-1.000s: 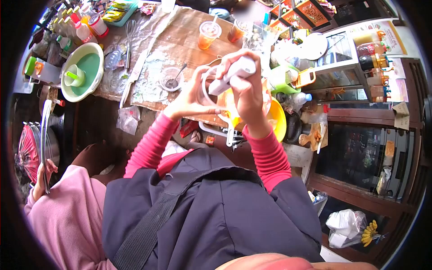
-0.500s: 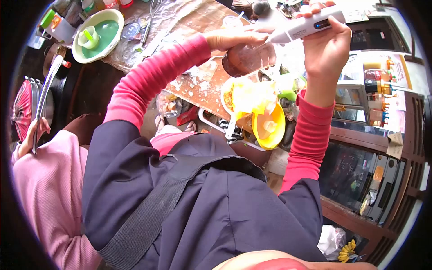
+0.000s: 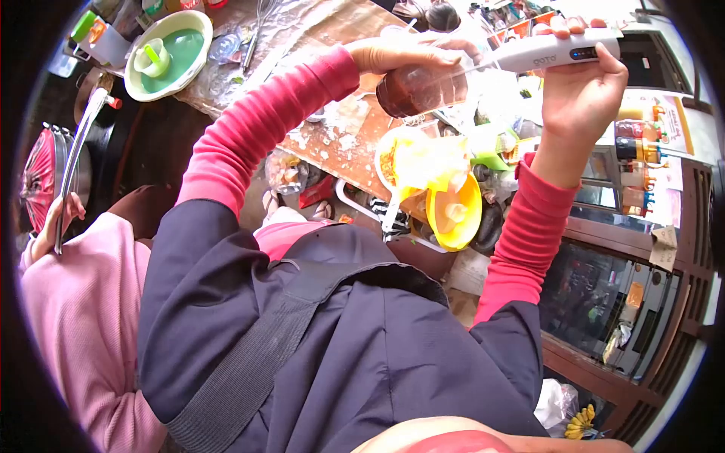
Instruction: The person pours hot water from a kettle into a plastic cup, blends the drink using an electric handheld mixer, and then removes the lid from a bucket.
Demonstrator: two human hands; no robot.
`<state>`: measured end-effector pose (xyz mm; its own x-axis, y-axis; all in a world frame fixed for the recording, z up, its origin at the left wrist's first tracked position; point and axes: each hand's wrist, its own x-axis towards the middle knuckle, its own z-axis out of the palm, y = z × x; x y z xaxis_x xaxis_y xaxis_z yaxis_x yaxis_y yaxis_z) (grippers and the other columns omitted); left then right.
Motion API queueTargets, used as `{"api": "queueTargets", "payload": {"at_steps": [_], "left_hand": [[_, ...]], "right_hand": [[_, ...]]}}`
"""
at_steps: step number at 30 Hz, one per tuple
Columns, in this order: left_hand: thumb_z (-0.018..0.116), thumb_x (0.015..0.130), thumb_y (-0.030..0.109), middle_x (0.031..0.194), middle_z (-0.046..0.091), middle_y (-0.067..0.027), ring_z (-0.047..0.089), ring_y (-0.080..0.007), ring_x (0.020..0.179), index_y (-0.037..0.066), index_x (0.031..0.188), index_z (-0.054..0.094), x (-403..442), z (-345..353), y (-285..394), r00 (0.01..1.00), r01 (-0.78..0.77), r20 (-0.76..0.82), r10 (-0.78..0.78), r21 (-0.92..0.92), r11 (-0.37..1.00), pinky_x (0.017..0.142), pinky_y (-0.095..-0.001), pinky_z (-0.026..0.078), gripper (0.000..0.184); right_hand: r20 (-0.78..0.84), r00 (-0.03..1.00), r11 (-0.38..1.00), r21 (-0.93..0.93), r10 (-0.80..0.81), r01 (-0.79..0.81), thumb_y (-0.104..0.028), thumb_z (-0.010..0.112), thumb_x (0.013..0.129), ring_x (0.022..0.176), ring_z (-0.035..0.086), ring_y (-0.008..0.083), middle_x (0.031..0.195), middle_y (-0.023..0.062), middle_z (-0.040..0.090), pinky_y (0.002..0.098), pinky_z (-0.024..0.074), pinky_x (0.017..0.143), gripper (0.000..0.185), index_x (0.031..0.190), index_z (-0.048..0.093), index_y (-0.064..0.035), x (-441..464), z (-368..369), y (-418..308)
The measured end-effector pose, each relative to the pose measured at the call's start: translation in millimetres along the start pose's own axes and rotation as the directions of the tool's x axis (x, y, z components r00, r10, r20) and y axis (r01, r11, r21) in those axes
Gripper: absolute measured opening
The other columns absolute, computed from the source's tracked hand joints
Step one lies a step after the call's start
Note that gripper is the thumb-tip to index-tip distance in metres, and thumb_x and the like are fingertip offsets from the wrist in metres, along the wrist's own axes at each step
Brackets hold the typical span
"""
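Observation:
My left hand [image 3: 411,54] is wrapped around a clear plastic cup [image 3: 423,89], which lies tilted in the air above the table and has brown liquid in it. In my right hand [image 3: 578,90] is a white handheld frother [image 3: 555,54] with small blue lights on its side. My right thumb rests near those lights. The frother's narrow end points left, and a thin shaft runs from it to the cup's mouth. Glare hides where the shaft ends. Below the cup, a bright yellow container [image 3: 453,211] stands by the table's edge.
A wooden table [image 3: 340,143] with white flakes holds a basin of green water [image 3: 181,57] and a whisk [image 3: 253,45]. A seated person in pink [image 3: 83,302] holds metal tongs [image 3: 72,166] at left. A glass-fronted cabinet [image 3: 596,302] stands at right.
My right hand has moved to the right with the frother, and more of its thin shaft shows between it and the cup. The cup has shifted slightly right.

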<state>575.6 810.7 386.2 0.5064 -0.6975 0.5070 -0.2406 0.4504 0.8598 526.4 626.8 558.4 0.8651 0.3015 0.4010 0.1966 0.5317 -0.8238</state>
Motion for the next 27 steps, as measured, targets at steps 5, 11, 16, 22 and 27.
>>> {"api": "queueTargets", "payload": {"at_steps": [5,11,16,22,27], "left_hand": [[0.054,0.09,0.047,0.126,0.051,-0.0084,0.045,-0.0142,0.115,0.006,0.136,0.042,-5,0,-10,0.998,0.041,-0.036,-0.042,-0.044,0.998,0.102,-0.0293,0.033,0.063],[0.061,0.079,0.056,0.129,0.05,-0.0107,0.046,-0.0179,0.116,0.006,0.135,0.042,-4,0,-15,0.998,-0.017,-0.053,0.02,0.054,0.998,0.102,-0.0326,0.034,0.077],[0.064,0.081,0.051,0.138,0.043,-0.0118,0.037,-0.0189,0.128,0.005,0.14,0.035,-9,5,-10,0.994,0.076,-0.089,-0.062,0.172,0.982,0.108,-0.0311,0.027,0.08],[0.069,0.08,0.043,0.124,0.053,-0.0133,0.049,-0.0173,0.115,0.004,0.141,0.03,-11,15,3,0.991,0.12,-0.055,-0.118,0.027,0.992,0.102,-0.0316,0.034,0.082],[0.069,0.08,0.042,0.116,0.057,-0.0126,0.053,-0.0163,0.108,0.003,0.139,0.031,-11,17,1,0.993,0.031,-0.113,-0.023,0.062,0.998,0.098,-0.0315,0.038,0.081]], "right_hand": [[-0.004,1.0,0.999,-0.042,-0.019,0.019,-0.013,0.044,0.08,0.096,0.049,0.0268,0.099,0.0144,0.049,0.0485,0.0361,0.097,0.031,0.109,0.046,-0.0015,0,-2,-11],[-0.062,0.991,0.961,-0.26,-0.118,0.098,-0.015,0.043,0.088,0.08,0.058,0.0186,0.091,0.007,0.06,0.0346,0.0498,0.073,0.027,0.111,0.051,-0.0036,-18,37,19],[-0.235,0.95,0.967,-0.197,-0.206,0.161,-0.013,0.047,0.086,0.081,0.058,0.0202,0.091,0.0078,0.059,0.0337,0.0489,0.075,0.028,0.112,0.051,-0.0042,-21,33,37],[-0.184,0.978,0.964,-0.261,-0.099,0.049,-0.012,0.044,0.085,0.081,0.058,0.021,0.091,0.0094,0.059,0.034,0.0488,0.076,0.028,0.111,0.05,-0.0031,-26,22,43],[-0.012,0.986,0.941,-0.302,-0.164,0.153,-0.01,0.039,0.083,0.094,0.05,0.0257,0.098,0.0146,0.049,0.0424,0.0421,0.091,0.032,0.114,0.044,-0.0022,-22,-2,47]]}}
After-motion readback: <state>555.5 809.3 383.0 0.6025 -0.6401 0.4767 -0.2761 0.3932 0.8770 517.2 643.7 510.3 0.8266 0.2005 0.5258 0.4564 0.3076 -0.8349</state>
